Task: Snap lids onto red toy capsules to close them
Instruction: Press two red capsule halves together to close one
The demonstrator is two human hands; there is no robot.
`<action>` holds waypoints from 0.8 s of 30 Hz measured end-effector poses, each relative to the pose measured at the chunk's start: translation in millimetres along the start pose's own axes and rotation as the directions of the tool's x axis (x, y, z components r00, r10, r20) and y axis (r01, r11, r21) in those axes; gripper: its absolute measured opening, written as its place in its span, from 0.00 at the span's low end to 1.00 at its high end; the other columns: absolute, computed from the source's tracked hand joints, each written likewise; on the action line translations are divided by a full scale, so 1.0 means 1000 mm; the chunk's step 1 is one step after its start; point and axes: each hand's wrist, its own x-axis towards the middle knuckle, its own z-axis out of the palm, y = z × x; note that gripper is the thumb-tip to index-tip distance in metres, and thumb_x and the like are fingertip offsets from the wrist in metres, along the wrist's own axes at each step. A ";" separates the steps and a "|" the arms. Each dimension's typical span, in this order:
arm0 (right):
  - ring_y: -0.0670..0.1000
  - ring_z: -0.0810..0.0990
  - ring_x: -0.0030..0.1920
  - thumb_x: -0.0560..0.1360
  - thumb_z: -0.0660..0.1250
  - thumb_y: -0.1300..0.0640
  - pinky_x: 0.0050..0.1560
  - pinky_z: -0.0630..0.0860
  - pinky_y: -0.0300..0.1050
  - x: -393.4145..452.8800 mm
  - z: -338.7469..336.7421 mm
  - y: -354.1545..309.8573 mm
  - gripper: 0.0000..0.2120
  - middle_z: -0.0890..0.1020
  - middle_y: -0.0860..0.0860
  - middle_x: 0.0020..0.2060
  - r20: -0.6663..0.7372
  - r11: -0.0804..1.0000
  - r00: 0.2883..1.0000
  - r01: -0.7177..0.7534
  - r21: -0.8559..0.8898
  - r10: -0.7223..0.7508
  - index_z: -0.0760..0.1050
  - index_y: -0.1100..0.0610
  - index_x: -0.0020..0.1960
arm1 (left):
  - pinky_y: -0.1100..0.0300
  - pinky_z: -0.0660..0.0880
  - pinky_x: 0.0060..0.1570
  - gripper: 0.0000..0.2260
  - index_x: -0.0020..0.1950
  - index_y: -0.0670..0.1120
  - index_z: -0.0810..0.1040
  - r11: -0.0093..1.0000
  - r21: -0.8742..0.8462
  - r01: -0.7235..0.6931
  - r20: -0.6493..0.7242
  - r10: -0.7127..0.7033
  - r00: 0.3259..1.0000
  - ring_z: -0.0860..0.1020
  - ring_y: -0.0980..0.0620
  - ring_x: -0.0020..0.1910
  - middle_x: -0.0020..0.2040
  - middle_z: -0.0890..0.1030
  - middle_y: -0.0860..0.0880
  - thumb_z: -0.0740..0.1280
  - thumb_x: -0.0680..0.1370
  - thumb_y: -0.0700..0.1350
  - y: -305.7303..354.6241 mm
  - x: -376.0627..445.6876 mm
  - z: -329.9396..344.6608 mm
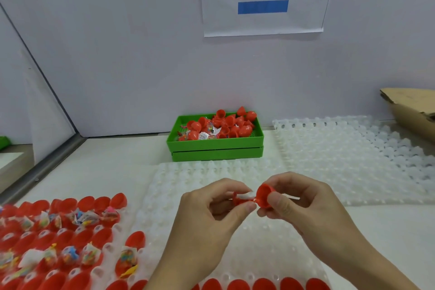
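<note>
White tray (188, 172) bkgd; L grip (211, 205) pinches capsule base (240, 200), R grip (292, 200) pinches lid (264, 196).

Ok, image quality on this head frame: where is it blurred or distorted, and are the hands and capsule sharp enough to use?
Head view: motion smear on the filled red capsules at the lower left edge; wide-angle bending shows in the wall seam. The left hand, right hand and the red capsule between them are sharp. Lighting is soft and even, with mild glare on the white trays.
</note>
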 end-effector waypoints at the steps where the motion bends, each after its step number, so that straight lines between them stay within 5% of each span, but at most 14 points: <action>1: 0.57 0.86 0.38 0.62 0.75 0.51 0.40 0.80 0.37 0.000 0.000 0.000 0.12 0.86 0.57 0.39 -0.005 1.000 1.000 0.003 -0.004 -0.003 0.84 0.56 0.43 | 0.68 0.77 0.43 0.08 0.44 0.57 0.84 1.000 0.005 0.001 -0.008 -0.001 1.000 0.85 0.56 0.43 0.41 0.86 0.53 0.74 0.66 0.52 -0.001 0.000 0.001; 5: 0.57 0.87 0.42 0.59 0.78 0.55 0.43 0.80 0.38 -0.003 0.000 0.001 0.15 0.86 0.57 0.42 0.018 1.000 1.000 0.011 -0.018 -0.010 0.84 0.55 0.44 | 0.70 0.76 0.41 0.06 0.45 0.59 0.85 0.997 0.079 -0.016 -0.029 0.018 0.999 0.85 0.59 0.43 0.40 0.86 0.57 0.75 0.69 0.51 -0.002 0.000 0.002; 10: 0.54 0.87 0.43 0.61 0.76 0.58 0.45 0.81 0.38 -0.006 0.005 0.000 0.15 0.87 0.56 0.39 0.003 0.997 0.998 0.063 -0.042 -0.062 0.85 0.49 0.47 | 0.72 0.78 0.43 0.14 0.47 0.67 0.83 0.986 0.151 -0.068 -0.021 0.072 0.997 0.84 0.62 0.45 0.43 0.85 0.62 0.74 0.73 0.45 -0.001 -0.002 0.004; 15: 0.53 0.87 0.41 0.60 0.75 0.55 0.43 0.79 0.35 -0.006 0.004 0.000 0.15 0.87 0.55 0.37 -0.057 0.997 0.997 0.057 -0.051 -0.060 0.85 0.48 0.46 | 0.70 0.78 0.50 0.19 0.59 0.64 0.80 0.969 0.221 -0.111 0.052 0.102 0.993 0.81 0.64 0.53 0.52 0.83 0.66 0.69 0.78 0.40 -0.003 -0.004 0.007; 18: 0.52 0.87 0.40 0.60 0.75 0.56 0.42 0.79 0.34 -0.008 0.006 -0.001 0.15 0.87 0.54 0.37 -0.049 0.997 0.998 0.044 -0.060 -0.047 0.85 0.47 0.46 | 0.71 0.78 0.49 0.20 0.54 0.68 0.79 0.972 0.227 -0.067 0.003 0.068 0.998 0.82 0.65 0.51 0.50 0.82 0.68 0.69 0.78 0.40 -0.005 -0.003 0.007; 24: 0.53 0.86 0.40 0.66 0.75 0.69 0.42 0.79 0.34 -0.009 0.007 0.001 0.17 0.86 0.56 0.35 -0.045 0.996 0.998 0.041 -0.083 -0.045 0.85 0.48 0.46 | 0.72 0.77 0.43 0.14 0.46 0.61 0.80 0.961 0.248 -0.123 -0.031 0.135 0.990 0.84 0.59 0.43 0.41 0.84 0.59 0.71 0.77 0.39 -0.006 -0.002 0.009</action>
